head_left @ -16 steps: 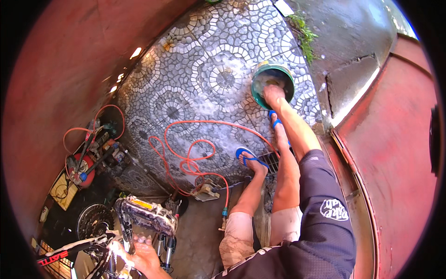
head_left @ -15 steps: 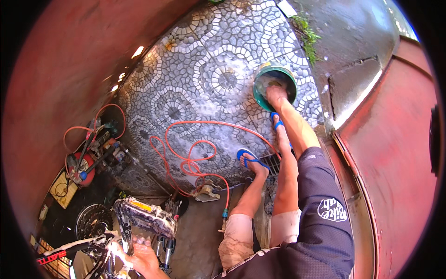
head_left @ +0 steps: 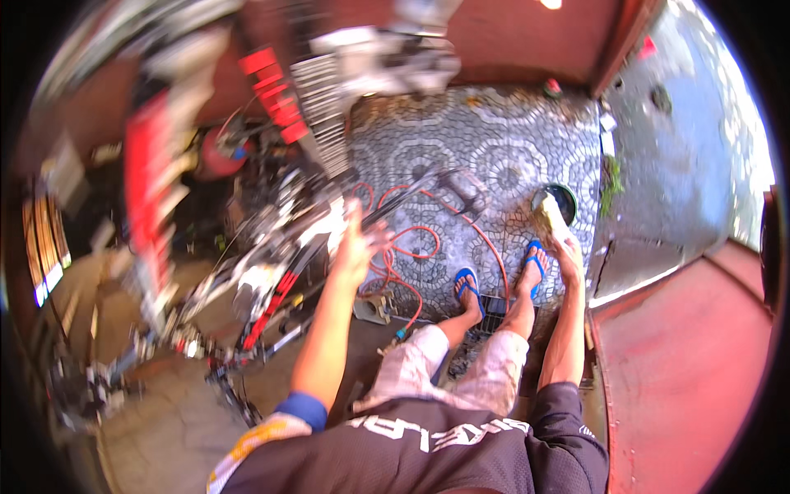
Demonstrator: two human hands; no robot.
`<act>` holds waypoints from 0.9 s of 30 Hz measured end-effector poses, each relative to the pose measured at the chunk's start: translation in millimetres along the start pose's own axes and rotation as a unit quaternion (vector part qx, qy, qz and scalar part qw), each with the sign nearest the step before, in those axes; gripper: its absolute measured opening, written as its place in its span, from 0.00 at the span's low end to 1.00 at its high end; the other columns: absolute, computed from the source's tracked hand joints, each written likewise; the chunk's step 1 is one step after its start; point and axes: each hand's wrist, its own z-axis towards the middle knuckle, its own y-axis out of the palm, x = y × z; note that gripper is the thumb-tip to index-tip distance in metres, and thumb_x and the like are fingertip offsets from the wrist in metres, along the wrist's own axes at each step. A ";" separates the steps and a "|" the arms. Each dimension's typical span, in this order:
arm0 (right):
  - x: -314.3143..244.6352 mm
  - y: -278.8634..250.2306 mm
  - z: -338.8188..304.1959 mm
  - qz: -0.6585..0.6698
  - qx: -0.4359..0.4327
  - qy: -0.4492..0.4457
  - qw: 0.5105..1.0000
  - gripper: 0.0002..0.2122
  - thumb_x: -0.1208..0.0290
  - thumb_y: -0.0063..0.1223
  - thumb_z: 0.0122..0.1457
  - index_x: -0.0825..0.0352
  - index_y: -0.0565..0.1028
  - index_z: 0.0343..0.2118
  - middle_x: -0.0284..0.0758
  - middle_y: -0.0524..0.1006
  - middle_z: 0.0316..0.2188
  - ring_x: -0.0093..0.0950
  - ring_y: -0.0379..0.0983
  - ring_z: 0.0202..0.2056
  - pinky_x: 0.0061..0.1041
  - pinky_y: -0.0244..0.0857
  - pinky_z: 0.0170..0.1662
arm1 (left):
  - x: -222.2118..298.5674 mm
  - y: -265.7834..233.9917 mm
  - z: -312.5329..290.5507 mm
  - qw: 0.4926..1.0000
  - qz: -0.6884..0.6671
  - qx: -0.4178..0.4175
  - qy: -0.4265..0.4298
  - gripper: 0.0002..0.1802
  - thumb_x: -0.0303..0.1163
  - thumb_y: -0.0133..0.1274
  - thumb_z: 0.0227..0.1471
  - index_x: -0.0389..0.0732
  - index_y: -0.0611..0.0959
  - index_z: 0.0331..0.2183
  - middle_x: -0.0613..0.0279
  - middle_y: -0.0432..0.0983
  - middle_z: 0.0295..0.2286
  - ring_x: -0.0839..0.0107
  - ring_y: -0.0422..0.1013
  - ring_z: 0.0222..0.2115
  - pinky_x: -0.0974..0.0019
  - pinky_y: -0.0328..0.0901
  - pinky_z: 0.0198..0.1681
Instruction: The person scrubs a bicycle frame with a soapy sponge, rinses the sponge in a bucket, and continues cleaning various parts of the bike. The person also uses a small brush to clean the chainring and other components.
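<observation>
A soapy bicycle [head_left: 284, 296] with red-and-black parts fills the left side, much of it blurred by motion. My left hand [head_left: 355, 251] is beside its crank area, the fingers smeared but spread apart. From there a crank arm reaches right to a black pedal [head_left: 467, 191]. On the right, my right hand [head_left: 566, 249] is closed around a pale yellowish, foamy sponge [head_left: 548, 216]. The sponge is just in front of a dark green bucket [head_left: 563, 198], whose rim it partly overlaps.
An orange hose [head_left: 485, 239] lies in loops across the patterned stone floor [head_left: 502, 156]. My feet in blue flip-flops [head_left: 535, 267] stand near a drain grate [head_left: 494, 306]. Red walls [head_left: 691, 346] rise at the right and back. A red rounded machine [head_left: 222, 154] is behind the bicycle.
My right hand has come up out of the bucket, now with the sponge in view. My left hand has shifted beside the crank. The view has swung, bringing much more of the bicycle into sight.
</observation>
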 end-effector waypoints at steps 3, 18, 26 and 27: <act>-114.3 -27.6 -63.9 0.359 -0.084 0.103 0.924 0.17 0.71 0.57 0.63 0.73 0.75 0.53 0.35 0.81 0.43 0.24 0.77 0.43 0.27 0.70 0.48 | -3.1 -5.7 -13.5 0.998 0.037 -0.030 -0.032 0.54 0.74 0.56 0.49 0.48 0.64 0.64 0.58 0.78 0.37 0.67 0.79 0.30 0.63 0.76 0.28; -587.7 117.6 -250.9 -0.229 -0.253 -0.588 0.733 0.33 0.69 0.66 0.55 0.61 0.66 0.65 0.48 0.76 0.55 0.47 0.78 0.46 0.42 0.74 0.47 | 43.8 -130.5 -249.3 0.871 -0.429 0.008 0.239 0.23 0.45 0.56 0.62 0.47 0.73 0.54 0.62 0.75 0.47 0.68 0.76 0.45 0.58 0.75 0.47; -627.3 139.9 -264.4 0.012 -0.274 -0.478 0.834 0.13 0.89 0.48 0.58 0.73 0.76 0.45 0.41 0.83 0.33 0.25 0.80 0.29 0.23 0.75 0.34 | 0.6 -321.1 -292.7 0.660 -0.529 0.452 0.284 0.35 0.41 0.63 0.55 0.42 0.61 0.55 0.54 0.71 0.45 0.64 0.74 0.43 0.58 0.74 0.45; -635.4 142.9 -275.3 0.046 -0.290 -0.421 0.858 0.12 0.86 0.46 0.60 0.72 0.75 0.46 0.39 0.81 0.29 0.23 0.76 0.24 0.20 0.71 0.31 | -10.9 -343.0 -282.2 0.649 -0.514 0.464 0.316 0.36 0.39 0.63 0.55 0.41 0.60 0.56 0.53 0.71 0.45 0.64 0.73 0.43 0.59 0.74 0.46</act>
